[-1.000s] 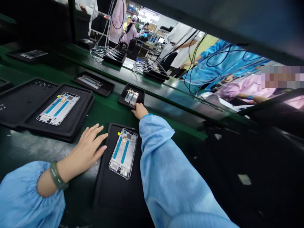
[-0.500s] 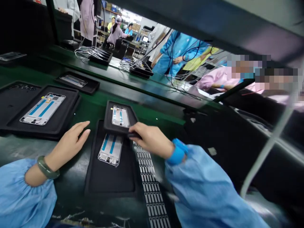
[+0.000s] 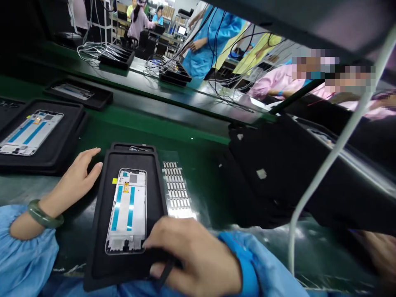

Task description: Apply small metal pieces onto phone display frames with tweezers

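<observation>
At the near edge of the bench: black tray, lying lengthwise away from the person, its near right corner in the right hand
Load: one phone frame, flat in the tray's recess with its blue strips up; the recess likely keeps it from sliding
Grip: right hand curled shut on that corner, thumb on top, so it seems the tray can be steered by its rim without touching the frame
Other side: left hand spread open and holding nothing, fingertips against the tray's left wall near the far corner, probably as a stop to square it
Underneath: second tray, one, only its far edge showing; the two look stacked
Beside the right wall: parts sheet, one, a silvery grid of small pieces, close to the right hand
Left edge of the bench: left tray with one frame; beyond it, on the green belt, far tray with one frame
Count: four trays, three frames plainly seen, one sheet
Right edge: black fixture, with one white cable hanging across it
Wrists: green bangle on the left, blue band on the right
</observation>
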Available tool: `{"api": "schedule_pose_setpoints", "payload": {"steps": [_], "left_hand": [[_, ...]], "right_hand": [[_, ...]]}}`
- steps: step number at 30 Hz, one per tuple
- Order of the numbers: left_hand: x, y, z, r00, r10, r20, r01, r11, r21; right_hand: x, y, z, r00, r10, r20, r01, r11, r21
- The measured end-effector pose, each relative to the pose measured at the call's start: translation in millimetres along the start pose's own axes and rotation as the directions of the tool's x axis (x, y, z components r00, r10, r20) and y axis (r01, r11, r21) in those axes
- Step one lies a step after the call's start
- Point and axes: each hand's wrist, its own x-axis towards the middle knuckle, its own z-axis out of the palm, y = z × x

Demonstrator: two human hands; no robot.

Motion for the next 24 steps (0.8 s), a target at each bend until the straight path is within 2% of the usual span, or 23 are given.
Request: {"api": "schedule_pose_setpoints", "payload": {"steps": [1, 2, 4, 6, 8, 10, 12, 14, 16, 19, 24], "left_hand": [[-0.5, 1.4, -0.2, 1.0, 0.004, -0.004, -0.004, 1.0, 0.001], [-0.8, 3.3, -0.8, 1.0, 0.012, -0.009, -0.012, 1.0, 0.002], [-0.9, 8.3, -2.6, 0.999, 0.036, -0.021, -0.036, 0.999, 0.003], [-0.5, 14.5, -4.5, 0.998, 0.06, -0.033, -0.06, 0.998, 0.005], [0.4, 21.3, -5.9, 0.992, 0.117, -0.042, -0.116, 0.993, 0.016], [1.7, 28.4, -6.3, 0.979, 0.203, -0.026, -0.202, 0.979, 0.028], [3.8, 35.8, -6.0, 0.958, 0.288, 0.013, -0.288, 0.957, 0.026], [6.9, 45.0, -4.6, 0.931, 0.358, 0.067, -0.36, 0.933, 0.012], [10.7, 57.8, -0.9, 0.882, 0.45, 0.141, -0.456, 0.89, 0.005], [15.7, 85.4, 12.5, 0.772, 0.568, 0.285, -0.606, 0.793, 0.064], [20.3, 133.2, 54.7, 0.607, 0.605, 0.514, -0.764, 0.622, 0.171]], "right_hand": [[0.1, 9.2, -9.8, 0.994, 0.034, -0.101, -0.025, 0.995, 0.093], [0.6, 20.6, -19.6, 0.969, 0.107, -0.223, -0.067, 0.982, 0.177], [2.7, 46.9, -35.6, 0.835, 0.321, -0.446, -0.156, 0.917, 0.368], [6.1, 71.9, -43.0, 0.686, 0.525, -0.504, -0.2, 0.802, 0.563], [10.3, 91.1, -42.2, 0.597, 0.633, -0.493, -0.179, 0.704, 0.687], [14.7, 104.1, -37.4, 0.566, 0.661, -0.493, -0.128, 0.661, 0.739], [18.2, 113.5, -33.5, 0.546, 0.655, -0.521, -0.081, 0.661, 0.746], [20.5, 122.4, -32.9, 0.507, 0.655, -0.56, -0.058, 0.674, 0.736], [21.4, 132.1, -34.7, 0.457, 0.668, -0.588, -0.071, 0.686, 0.724], [20.5, 147.0, -37.1, 0.384, 0.696, -0.606, -0.145, 0.694, 0.705], [17.6, 164.4, -33.5, 0.291, 0.716, -0.634, -0.238, 0.696, 0.677]]}}
